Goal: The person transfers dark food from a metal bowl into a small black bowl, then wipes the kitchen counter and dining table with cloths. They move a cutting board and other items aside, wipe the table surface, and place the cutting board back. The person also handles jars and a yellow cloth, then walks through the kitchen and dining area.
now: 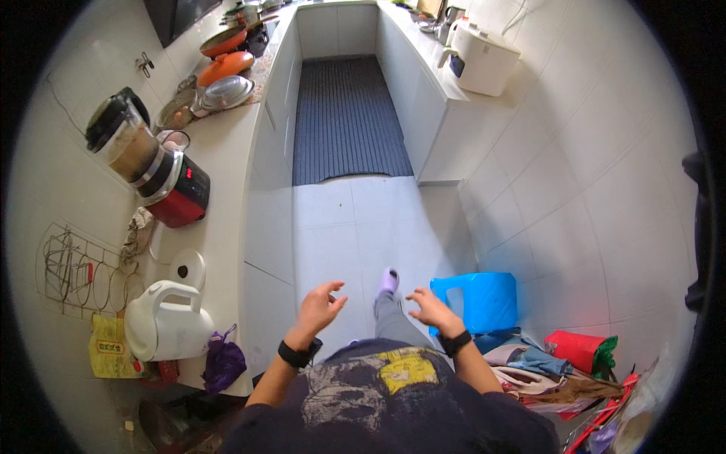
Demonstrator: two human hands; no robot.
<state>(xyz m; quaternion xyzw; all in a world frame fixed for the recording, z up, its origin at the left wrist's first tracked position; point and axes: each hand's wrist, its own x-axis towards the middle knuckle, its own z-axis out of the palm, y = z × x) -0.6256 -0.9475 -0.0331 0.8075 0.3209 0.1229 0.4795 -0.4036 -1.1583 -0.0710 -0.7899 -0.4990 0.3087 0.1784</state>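
Both hands hang in mid-air over the tiled floor [324, 244], in front of my dark printed T-shirt [351, 391]. My left hand [319, 309] holds nothing, its fingers apart and slightly curled. Left of it stands the counter with a white electric kettle [170, 323] and a purple plastic bag [224, 360]. My right hand [434, 311], likewise without anything in it, has its fingers spread. Just beyond that hand is a blue plastic stool [490, 303] by the wall; I cannot tell whether they touch. One foot in a lilac clog [389, 280] is forward on the tiles.
A blender [170, 181] with brownish contents stands on the left counter [227, 170], beyond it lidded bowls and an orange pan [227, 67]. A white air fryer [485, 59] sits on the right counter. A dark ribbed mat [349, 119] covers the aisle. Bags [539, 363] crowd the lower right.
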